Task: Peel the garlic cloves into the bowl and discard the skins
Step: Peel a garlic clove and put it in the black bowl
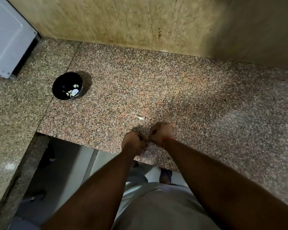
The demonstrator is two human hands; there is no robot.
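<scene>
Both hands hung close together over the near edge of the speckled granite counter (173, 90); the left hand (134, 141) and the right hand (160, 133) were each curled into a loose fist, knuckles almost meeting; whether anything was pinched between them could not be told, since the fingers hid it and the frame was blurred. A red thread (169, 139) circled the right wrist. A small pale scrap (140, 118), a garlic skin or a clove, lay on the counter just beyond the hands. The black bowl (58, 83) stood well apart to the left and further back; pale peeled cloves (73, 92) lay in its bottom. A white appliance (8, 39) stood at the far left corner against the tan wall (123, 19).
</scene>
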